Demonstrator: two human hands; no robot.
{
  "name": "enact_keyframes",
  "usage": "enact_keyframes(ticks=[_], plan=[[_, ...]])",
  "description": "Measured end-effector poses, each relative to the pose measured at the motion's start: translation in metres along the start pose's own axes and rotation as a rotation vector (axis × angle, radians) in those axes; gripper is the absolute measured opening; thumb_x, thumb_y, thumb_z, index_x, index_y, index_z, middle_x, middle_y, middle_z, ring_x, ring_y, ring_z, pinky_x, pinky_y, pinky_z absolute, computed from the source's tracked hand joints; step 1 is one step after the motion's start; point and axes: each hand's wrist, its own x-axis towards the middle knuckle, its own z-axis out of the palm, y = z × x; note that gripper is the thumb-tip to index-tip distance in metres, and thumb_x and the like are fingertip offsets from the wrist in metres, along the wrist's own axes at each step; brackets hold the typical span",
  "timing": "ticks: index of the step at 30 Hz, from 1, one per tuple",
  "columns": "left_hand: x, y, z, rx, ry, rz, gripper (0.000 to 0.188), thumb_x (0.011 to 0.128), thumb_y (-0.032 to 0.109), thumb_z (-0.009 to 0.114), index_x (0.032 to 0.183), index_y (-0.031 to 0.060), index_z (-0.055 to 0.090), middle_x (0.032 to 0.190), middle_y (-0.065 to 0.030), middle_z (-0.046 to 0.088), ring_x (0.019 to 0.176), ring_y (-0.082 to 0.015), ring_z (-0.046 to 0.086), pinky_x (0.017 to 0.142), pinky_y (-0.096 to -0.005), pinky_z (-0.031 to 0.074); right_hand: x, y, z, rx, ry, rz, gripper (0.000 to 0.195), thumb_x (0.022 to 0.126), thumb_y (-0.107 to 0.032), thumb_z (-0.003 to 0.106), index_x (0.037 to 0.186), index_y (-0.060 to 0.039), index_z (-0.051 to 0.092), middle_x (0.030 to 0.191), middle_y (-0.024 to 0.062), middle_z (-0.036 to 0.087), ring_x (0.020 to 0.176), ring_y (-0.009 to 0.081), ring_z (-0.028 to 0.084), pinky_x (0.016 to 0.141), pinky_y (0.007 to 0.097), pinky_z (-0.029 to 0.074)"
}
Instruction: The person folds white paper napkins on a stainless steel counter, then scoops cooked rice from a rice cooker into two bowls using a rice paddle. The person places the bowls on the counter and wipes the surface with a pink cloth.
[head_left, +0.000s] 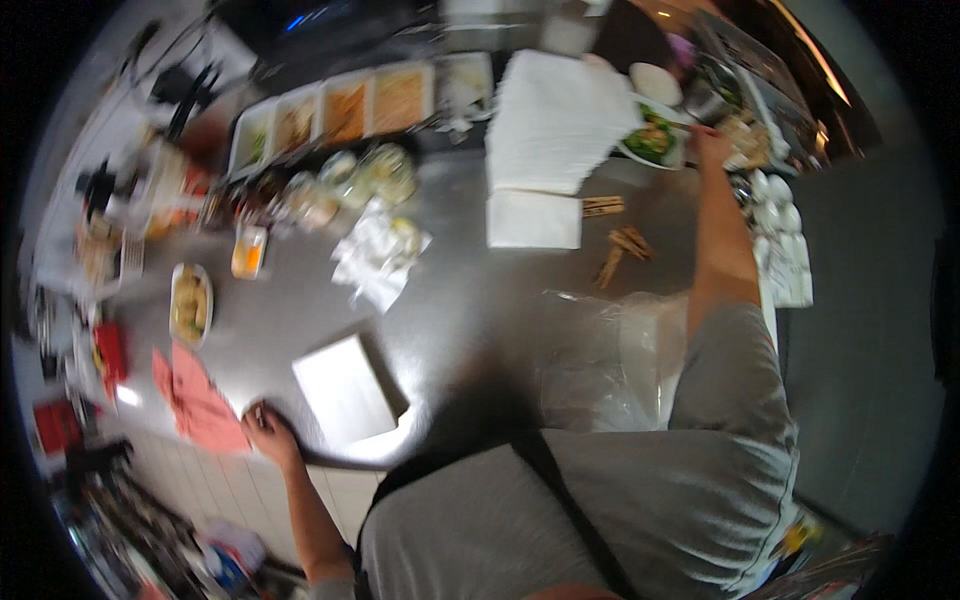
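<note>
My right hand is stretched out to the far right of the steel counter. It grips what looks like the handle of a thin utensil over a white dish of green leafy food. Blur hides the utensil's exact kind. At the counter's near left edge, my left hand has curled fingers and touches a pink cloth. Whether it grips the cloth cannot be made out. To the right of that hand lies a white, flat-topped box or block.
Fanned white paper lies at the back centre. Wooden clothespin-like pieces and a clear plastic sheet are on the right. Food tubs, bagged items, crumpled paper and an oval food dish are leftward.
</note>
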Motion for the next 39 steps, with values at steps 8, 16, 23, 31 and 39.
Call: enact_keyframes(ticks=[8,16,23,31,39], plan=[[0.001,0.009,-0.01,0.016,0.082,0.02,0.02,0.086,0.002,0.057,0.104,0.0066,0.066,0.107,-0.0143,0.06,0.103,-0.0344,0.056,0.091,-0.0424,0.045,0.006,-0.056,-0.1,0.655,-0.026,-0.181,0.025,0.088,-0.022,0.059,0.082,-0.0006,0.07,0.078,0.0107,0.068,0.071,0.0205,0.067,0.062,0.0304,0.054],[0.001,0.01,-0.02,-0.208,0.078,0.006,0.019,0.091,0.015,0.064,0.109,0.0076,0.065,0.112,-0.0134,0.059,0.107,-0.0324,0.054,0.092,-0.0402,0.044,-0.397,-0.241,-0.179,0.426,-0.001,-0.491,0.034,0.101,-0.031,0.05,0.089,-0.0042,0.068,0.073,0.005,0.06,0.067,0.0191,0.055,0.059,0.0354,0.043],[0.055,-0.088,-0.07,0.339,0.107,0.2,0.047,0.097,0.034,0.057,0.144,0.0301,0.051,0.158,-0.0062,0.034,0.144,-0.0392,0.027,0.116,-0.0584,0.016,-0.652,-0.273,-0.088,0.303,-0.724,-1.107,0.039,0.091,-0.013,0.063,0.13,-0.0147,0.061,0.134,0.0134,0.056,0.121,0.0371,0.053,0.106,0.0469,0.039],[0.196,-0.281,-0.053,0.418,-0.013,0.045,0.048,0.101,0.052,0.042,0.146,0.0352,0.048,0.156,0.0024,0.04,0.147,-0.0304,0.028,0.116,-0.0619,0.018,-0.598,-0.235,0.067,-0.216,-0.414,-1.157,0.051,0.099,-0.032,0.055,0.148,-0.0314,0.046,0.156,0.0093,0.038,0.137,0.0453,0.039,0.113,0.0628,0.025],[0.213,-0.295,-0.06,0.136,-0.01,-0.246,0.022,0.092,0.024,0.059,0.106,0.0106,0.07,0.118,-0.0093,0.066,0.11,-0.0324,0.06,0.094,-0.0521,0.043,-0.6,-0.252,0.047,-0.011,-0.291,-1.174,0.062,0.094,-0.039,0.061,0.151,-0.0213,0.042,0.155,0.0209,0.037,0.139,0.0474,0.035,0.114,0.0608,0.025]])
